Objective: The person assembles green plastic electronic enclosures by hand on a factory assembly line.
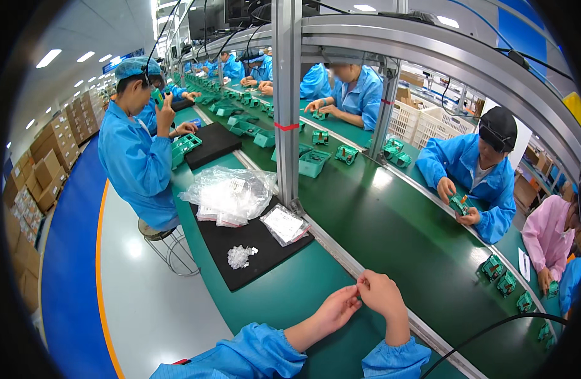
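My left hand and my right hand meet at the fingertips over the green bench, close to the metal rail. Both are closed in a pinch. Whatever lies between the fingers is too small or hidden to make out. Beyond them, to the left, a small heap of whitish translucent pieces lies on a black mat. On the same mat rest a pile of clear plastic bags and a flat clear bag with a white label.
A metal post rises by the rail. Green assemblies sit on the dark green conveyor, with green trays farther up. Co-workers in blue work at left and across. A black cable arches at lower right.
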A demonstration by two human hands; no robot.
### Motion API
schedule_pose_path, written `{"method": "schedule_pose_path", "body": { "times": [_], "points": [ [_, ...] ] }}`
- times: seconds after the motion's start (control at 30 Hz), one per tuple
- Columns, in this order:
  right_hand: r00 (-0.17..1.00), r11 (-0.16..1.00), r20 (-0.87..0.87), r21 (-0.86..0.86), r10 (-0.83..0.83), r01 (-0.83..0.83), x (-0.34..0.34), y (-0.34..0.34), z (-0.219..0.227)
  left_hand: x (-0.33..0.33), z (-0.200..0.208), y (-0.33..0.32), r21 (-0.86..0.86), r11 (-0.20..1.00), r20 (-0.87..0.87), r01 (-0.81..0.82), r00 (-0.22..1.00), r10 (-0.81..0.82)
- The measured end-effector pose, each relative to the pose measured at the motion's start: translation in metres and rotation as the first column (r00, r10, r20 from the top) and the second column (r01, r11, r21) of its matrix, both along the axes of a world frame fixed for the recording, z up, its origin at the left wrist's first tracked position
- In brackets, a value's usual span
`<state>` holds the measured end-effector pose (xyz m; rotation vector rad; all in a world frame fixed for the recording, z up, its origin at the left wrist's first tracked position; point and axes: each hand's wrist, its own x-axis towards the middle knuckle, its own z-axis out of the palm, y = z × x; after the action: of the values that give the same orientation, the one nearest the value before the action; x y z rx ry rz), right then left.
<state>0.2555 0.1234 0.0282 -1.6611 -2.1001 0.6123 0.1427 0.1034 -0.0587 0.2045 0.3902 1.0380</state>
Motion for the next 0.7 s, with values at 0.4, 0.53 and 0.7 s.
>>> {"method": "schedule_pose_path", "body": {
  "times": [0.4, 0.53, 0.7],
  "points": [
    [0.941, 0.881, -0.338, 0.449, 0.014, 0.148, -0.038, 0.002, -0.039, -0.018, 0.003, 0.018, 0.079, 0.985, -0.007, -0.154, 0.988, 0.155],
    [0.927, 0.862, -0.358, 0.500, 0.114, 0.087, -0.033, 0.006, -0.038, -0.020, 0.007, 0.020, 0.105, 0.983, 0.018, -0.151, 0.989, 0.150],
    [0.919, 0.837, -0.367, 0.540, 0.143, 0.086, -0.032, 0.010, -0.043, -0.023, -0.004, 0.027, 0.123, 0.982, -0.004, -0.140, 0.990, 0.142]
  ]
}}
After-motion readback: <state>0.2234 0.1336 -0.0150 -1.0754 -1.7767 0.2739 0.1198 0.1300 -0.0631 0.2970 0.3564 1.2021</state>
